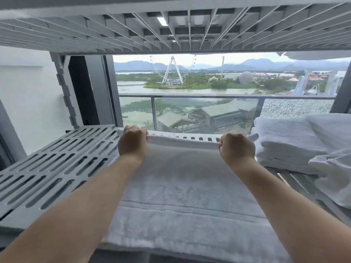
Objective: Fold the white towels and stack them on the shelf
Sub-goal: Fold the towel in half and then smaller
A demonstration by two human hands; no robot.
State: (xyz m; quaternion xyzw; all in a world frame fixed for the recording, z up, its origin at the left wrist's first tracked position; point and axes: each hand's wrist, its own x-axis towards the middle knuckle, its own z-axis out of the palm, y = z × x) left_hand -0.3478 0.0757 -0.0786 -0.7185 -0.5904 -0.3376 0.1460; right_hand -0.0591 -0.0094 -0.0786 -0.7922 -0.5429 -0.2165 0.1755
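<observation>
White towel [182, 186] is spread lengthwise on the slotted grey shelf [57, 164], its near hem draped over the front lip, well short of the fingers, with a woven band running across it a little farther in. Between that band and the knuckles the cloth is laid flat and smooth, and the forearms pass above it. At the far edge it is gripped by both hands: the left hand [133, 143] is curled round the left corner and the right hand [237, 147] round the right corner, fingers clenched on the hem, which is drawn into a taut roll between them. Thick, soft terry is judged here: light, limp, not slippery and in no way fragile, so sagging in the middle is to be expected once it is lifted. Hold is best taken at the two corners, where it is now, so that the edge can be carried over squarely. Just beside the right fingers, on their outer side, a stack of folded towels [290, 141] is set on the same shelf, with looser white cloth [334, 179] nearer. Beyond the knuckles the shelf's back rim is seen, then a window [209, 82] and a balcony rail [209, 96].
</observation>
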